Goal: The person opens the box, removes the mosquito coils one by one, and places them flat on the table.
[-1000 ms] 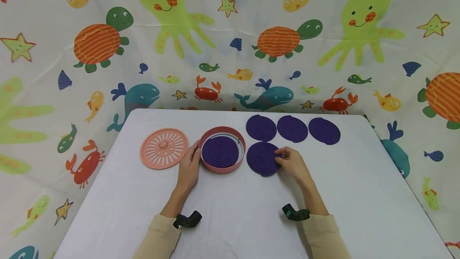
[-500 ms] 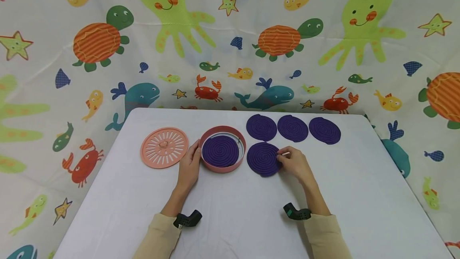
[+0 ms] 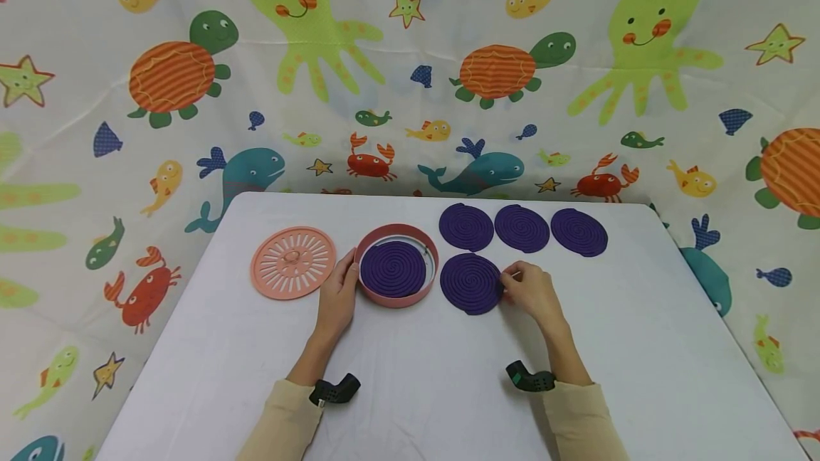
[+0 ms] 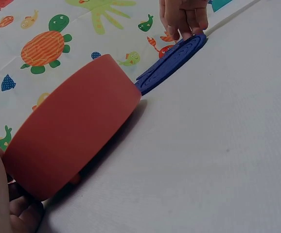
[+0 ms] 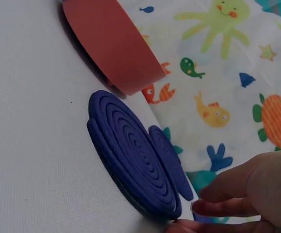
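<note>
My left hand (image 3: 337, 294) grips the left side of a round pink mosquito coil box (image 3: 397, 302). In the left wrist view, fingers curl at the lower edge of its red-looking wall (image 4: 75, 126). Inside the box lies a purple mosquito coil (image 3: 393, 269). My right hand (image 3: 532, 294) is at the right edge of another purple coil (image 3: 470, 283), which lies flat on the table beside the box. In the right wrist view, a fingertip touches the rim of that coil (image 5: 133, 153), while the thumb and other fingers are spread apart.
A pink slotted lid (image 3: 292, 263) with a small knob lies left of the box, near my left hand. Three more purple coils (image 3: 521, 229) form a row at the back of the white table (image 3: 410, 375). A sea-animal cloth (image 3: 410, 55) hangs behind the table.
My right hand has slid slightly right, off the top of the near coil to its edge. The coil has stayed in place. My left hand keeps its grip on the box.
</note>
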Demonstrator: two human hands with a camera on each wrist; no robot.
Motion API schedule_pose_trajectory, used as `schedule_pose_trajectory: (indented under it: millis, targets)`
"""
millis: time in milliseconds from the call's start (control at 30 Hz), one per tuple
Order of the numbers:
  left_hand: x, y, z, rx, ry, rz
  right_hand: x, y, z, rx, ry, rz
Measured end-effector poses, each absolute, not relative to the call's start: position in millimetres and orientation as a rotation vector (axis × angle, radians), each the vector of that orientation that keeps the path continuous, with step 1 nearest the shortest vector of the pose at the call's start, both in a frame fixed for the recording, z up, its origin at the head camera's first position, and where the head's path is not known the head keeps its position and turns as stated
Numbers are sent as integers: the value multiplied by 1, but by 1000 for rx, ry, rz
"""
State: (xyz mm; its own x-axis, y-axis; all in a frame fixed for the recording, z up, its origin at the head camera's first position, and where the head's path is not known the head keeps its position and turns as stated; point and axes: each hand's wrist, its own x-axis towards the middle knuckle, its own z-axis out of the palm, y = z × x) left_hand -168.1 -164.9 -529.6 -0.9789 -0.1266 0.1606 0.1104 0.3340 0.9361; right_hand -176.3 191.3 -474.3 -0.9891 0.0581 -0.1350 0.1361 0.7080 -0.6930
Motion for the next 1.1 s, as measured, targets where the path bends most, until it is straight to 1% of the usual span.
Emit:
schedule_pose_trajectory:
  millis: [1100]
  targets:
    - [-167,-165,-529,24,-2410,-1676,-177,177,-459,120,2943,-1241]
